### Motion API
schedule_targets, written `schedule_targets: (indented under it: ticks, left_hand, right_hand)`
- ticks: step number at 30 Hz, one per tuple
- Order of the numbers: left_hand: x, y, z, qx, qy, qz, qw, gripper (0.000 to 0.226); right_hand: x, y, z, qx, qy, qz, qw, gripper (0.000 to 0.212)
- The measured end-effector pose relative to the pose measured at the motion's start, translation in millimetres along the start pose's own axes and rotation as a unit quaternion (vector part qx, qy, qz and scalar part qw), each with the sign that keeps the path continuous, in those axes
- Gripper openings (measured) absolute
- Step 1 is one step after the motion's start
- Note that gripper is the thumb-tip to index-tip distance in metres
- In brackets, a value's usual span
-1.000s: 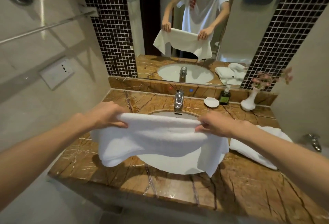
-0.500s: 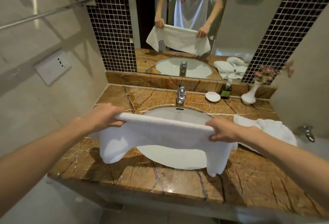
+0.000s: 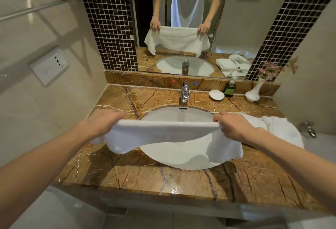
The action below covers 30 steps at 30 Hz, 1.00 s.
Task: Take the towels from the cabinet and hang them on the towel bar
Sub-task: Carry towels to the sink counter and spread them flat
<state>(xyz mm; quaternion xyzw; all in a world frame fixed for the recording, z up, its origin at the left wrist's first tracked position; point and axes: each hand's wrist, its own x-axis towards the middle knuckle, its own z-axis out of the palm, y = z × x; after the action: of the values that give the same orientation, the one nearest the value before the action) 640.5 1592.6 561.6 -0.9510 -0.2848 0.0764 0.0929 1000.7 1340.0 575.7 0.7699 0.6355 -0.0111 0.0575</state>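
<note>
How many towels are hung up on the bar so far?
None that I can see. The towel bar on the left wall looks bare where it shows. Towels are already out: one white towel is stretched over the sink between the left hand and right hand. Another towel waits on the counter. Both still need hanging.

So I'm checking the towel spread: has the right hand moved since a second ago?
Yes. The right hand slid rightward, from in front of the basin toward its right rim.
</note>
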Motion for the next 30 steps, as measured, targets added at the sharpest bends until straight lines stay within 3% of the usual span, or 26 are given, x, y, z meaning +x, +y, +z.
schedule_targets:
  ticks: [2,6,11,16,20,23,30]
  left_hand:
    - [-3,-2,5,0.05,0.016,-0.039,0.998,0.033]
    - [-8,-4,29,0.046,0.042,-0.078,0.995,0.051]
    - [-11,2,55,0.037,0.027,-0.1,0.994,0.05]
    - [-15,22,76,0.062,0.013,-0.104,0.993,0.067]
    - [-26,38,95,0.068,-0.036,-0.049,0.996,0.05]
    - [-43,44,114,0.03,-0.026,-0.003,0.999,0.048]
    - [-70,58,152,-0.029,-0.122,0.044,0.991,0.096]
  right_hand:
    - [1,6,5,-0.024,0.023,0.011,0.999,0.023]
    - [-2,14,24,-0.068,0.109,-0.003,0.992,0.024]
    - [-15,19,50,-0.1,0.162,-0.016,0.982,0.035]
    - [-33,13,78,-0.107,0.139,-0.076,0.982,0.036]
    - [-48,9,110,-0.103,0.115,-0.109,0.982,0.031]
    - [-65,2,134,-0.102,0.107,-0.138,0.979,0.032]
    - [-92,-13,155,-0.082,0.066,-0.165,0.981,0.038]
